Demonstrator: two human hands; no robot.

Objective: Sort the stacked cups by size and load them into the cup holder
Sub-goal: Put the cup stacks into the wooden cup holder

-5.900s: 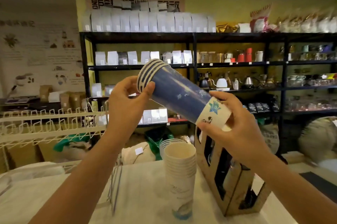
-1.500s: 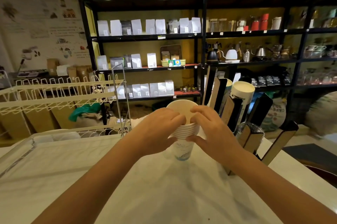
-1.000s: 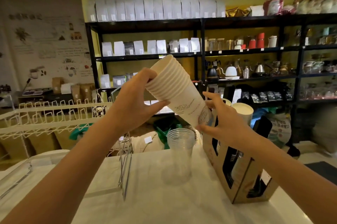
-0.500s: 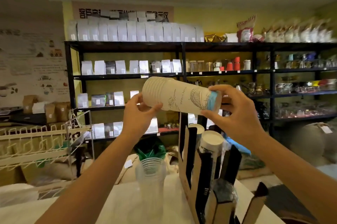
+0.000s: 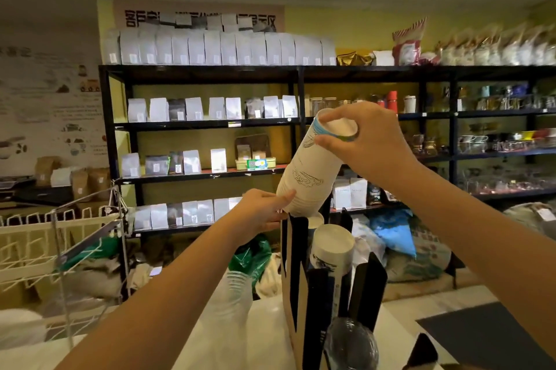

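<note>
While black shelving [image 5: 298, 74] lined with white pouches fills the far wall, a tall cardboard cup holder [image 5: 293, 276] with dark cut-outs stands on the near white counter [image 5: 261, 336], a capped stack of cups [image 5: 332, 244] already in one slot. Above its far end, a stack of white paper cups [image 5: 310, 171] with faint line drawings tilts rims-down, base up and to the right. Near left, a blurred stack of clear cups [image 5: 236, 294] stands. Gripping the base is the right hand [image 5: 365, 141]; the left hand [image 5: 261, 211] pinches the rim end.
</note>
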